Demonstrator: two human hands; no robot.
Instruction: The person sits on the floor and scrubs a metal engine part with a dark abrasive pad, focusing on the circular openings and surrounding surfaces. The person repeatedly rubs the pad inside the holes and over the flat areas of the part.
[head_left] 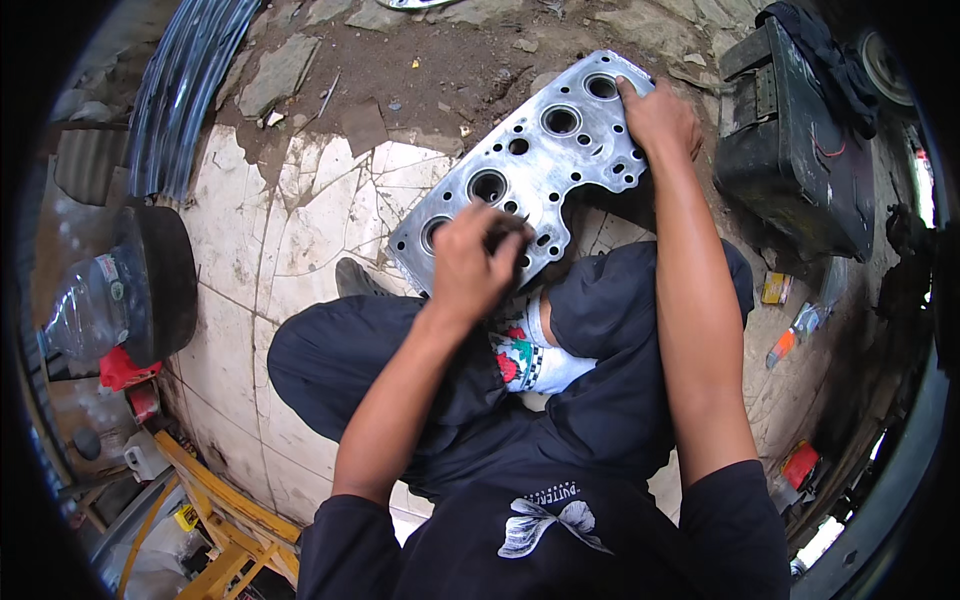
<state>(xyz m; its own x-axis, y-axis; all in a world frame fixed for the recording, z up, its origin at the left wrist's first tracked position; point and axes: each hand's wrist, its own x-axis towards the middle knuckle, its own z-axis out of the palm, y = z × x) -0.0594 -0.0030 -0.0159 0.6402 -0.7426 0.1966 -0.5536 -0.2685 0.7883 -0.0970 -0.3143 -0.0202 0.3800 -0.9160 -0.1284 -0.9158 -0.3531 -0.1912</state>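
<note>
A grey metal engine cylinder head [545, 165] lies tilted across my crossed legs, its flat face up, with large round ports and several smaller holes. My right hand [662, 120] grips its far right end, the thumb on the face and the fingers over the edge. On the near left part of that face rests my left hand [472, 258], closed and slightly blurred. Something dark shows under its fingers, too unclear to name. The surface looks smeared and partly shiny.
Cracked white tiles [230, 240] give way to dirt and stones beyond. A black toolbox [790, 140] stands at the right, with a cloth on it. At the left are a plastic bottle [85, 310], a black round container [165, 285] and a yellow wooden frame [225, 520].
</note>
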